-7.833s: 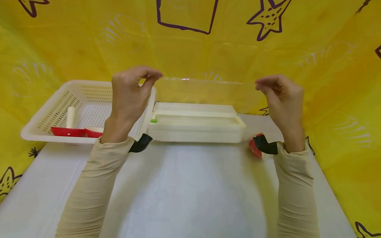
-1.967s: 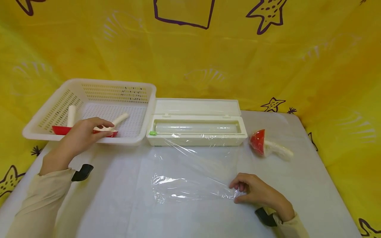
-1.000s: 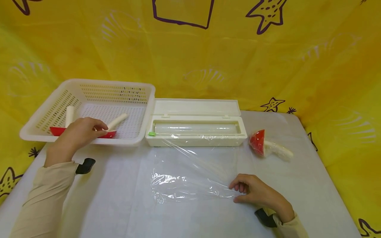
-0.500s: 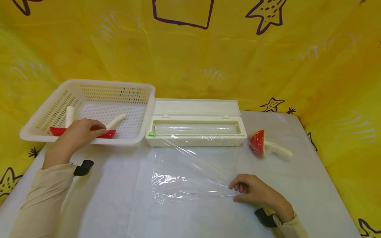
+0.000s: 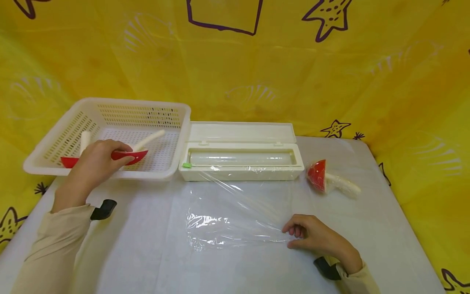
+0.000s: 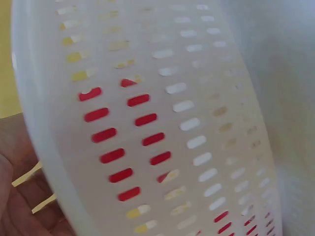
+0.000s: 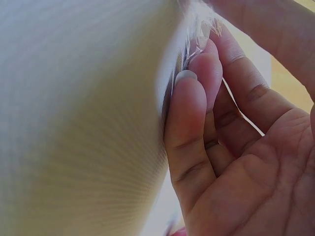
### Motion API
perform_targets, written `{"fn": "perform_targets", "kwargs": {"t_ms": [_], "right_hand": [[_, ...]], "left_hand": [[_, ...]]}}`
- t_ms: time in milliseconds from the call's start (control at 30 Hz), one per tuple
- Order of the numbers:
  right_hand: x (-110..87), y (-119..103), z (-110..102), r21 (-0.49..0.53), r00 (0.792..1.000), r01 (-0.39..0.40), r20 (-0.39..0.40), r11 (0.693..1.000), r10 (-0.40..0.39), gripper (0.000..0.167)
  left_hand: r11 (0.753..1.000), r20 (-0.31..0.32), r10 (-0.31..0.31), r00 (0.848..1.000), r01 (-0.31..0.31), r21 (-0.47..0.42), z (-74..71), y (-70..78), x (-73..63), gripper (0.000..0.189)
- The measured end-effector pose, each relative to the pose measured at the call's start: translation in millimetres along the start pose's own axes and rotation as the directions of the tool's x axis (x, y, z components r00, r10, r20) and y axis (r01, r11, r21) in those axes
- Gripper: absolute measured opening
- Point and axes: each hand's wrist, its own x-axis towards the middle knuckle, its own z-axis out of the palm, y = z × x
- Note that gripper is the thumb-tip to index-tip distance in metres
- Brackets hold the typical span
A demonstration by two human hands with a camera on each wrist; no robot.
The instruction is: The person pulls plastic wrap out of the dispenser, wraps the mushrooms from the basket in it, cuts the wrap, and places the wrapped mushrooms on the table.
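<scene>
Over the slotted basket [image 5: 161,174], head view: left hand [image 5: 96,162] pinches a toy mushroom [image 5: 138,157] by the cap. Right hand [image 5: 318,236] grips cling film [image 5: 235,230] by its corner, probably keeping it spread. Left wrist: basket hides pinch. Right wrist: film bunched in grip.

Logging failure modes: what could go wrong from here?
1. The film is already wrinkled, with only the right fingers at one near corner; it may fold and stick to itself.
2. It drapes over the box's front, so a hard tug might drag the box.
3. The left fingers hold the mushroom by its cap, near the basket's rim; it could slip or snag.
</scene>
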Motion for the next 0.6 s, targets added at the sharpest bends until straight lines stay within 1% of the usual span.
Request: {"fn": "perform_targets", "kwargs": {"t_ms": [33,100,267,367,500,600], "right_hand": [[0.0,-0.2,0.0,-0.002,1.0,-0.001,0.0,1.0,0.001,0.024],[0.2,-0.3,0.1,-0.008,1.0,-0.002,-0.002,1.0,0.002,0.024],[0.4,-0.4,0.0,-0.006,1.0,-0.002,-0.002,1.0,0.002,0.024],[0.3,-0.8,-0.1,0.0,1.0,-0.004,0.001,1.0,0.004,0.024],[0.1,-1.0,-0.7,0.0,1.0,-0.018,0.007,1.0,0.018,0.025],[0.1,-1.0,-0.9,-0.003,1.0,-0.025,0.012,1.0,0.025,0.025]], "left_hand": [[1.0,-0.036,0.024,0.999,-0.024,0.006,-0.3,2.1,-1.0,0.024],[0.998,-0.083,0.055,0.995,-0.054,0.009,-1.9,7.0,-3.0,0.022],[0.994,-0.158,0.108,0.982,-0.107,0.014,-5.8,20.2,-6.8,0.021],[0.988,-0.197,0.151,0.969,-0.149,0.025,-6.8,27.3,-9.3,0.02],[0.982,-0.246,0.189,0.951,-0.186,0.036,-7.7,38.5,-13.4,0.021],[0.974,-0.294,0.225,0.929,-0.223,0.04,-7.8,47.4,-15.9,0.022]]}}
